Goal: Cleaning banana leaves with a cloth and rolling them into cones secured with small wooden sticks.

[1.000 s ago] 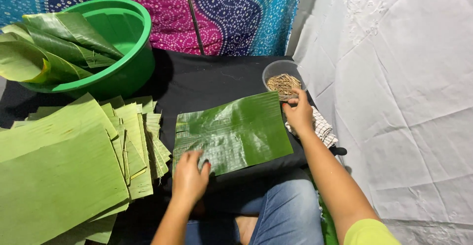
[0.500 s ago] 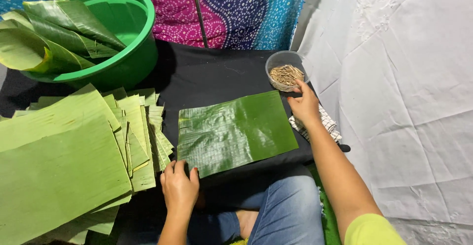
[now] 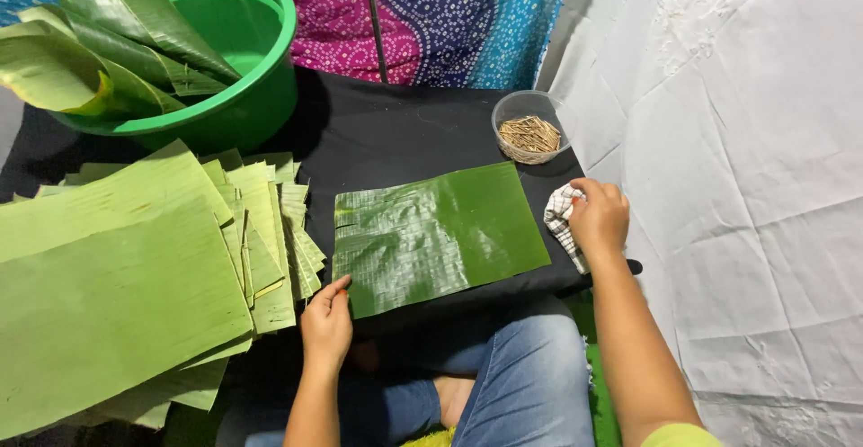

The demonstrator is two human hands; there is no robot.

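Observation:
A shiny rectangular banana leaf piece (image 3: 436,236) lies flat on the black table (image 3: 404,132) in front of me. My left hand (image 3: 325,321) pinches its near left corner at the table's front edge. My right hand (image 3: 598,218) rests on a checked white cloth (image 3: 562,222) just right of the leaf, fingers curled over it. A small clear bowl of short brown sticks (image 3: 529,129) stands beyond the leaf's far right corner.
A big stack of cut banana leaf sheets (image 3: 126,267) covers the left side. A green plastic tub (image 3: 229,69) with rolled leaves stands at the back left. White cloth (image 3: 746,186) hangs on the right, patterned fabric behind. My jeans-clad knee (image 3: 530,384) is below the table.
My right hand moved from beside the stick bowl down onto the checked cloth. My left hand slid off the leaf's surface to its near left corner. The view has shifted slightly.

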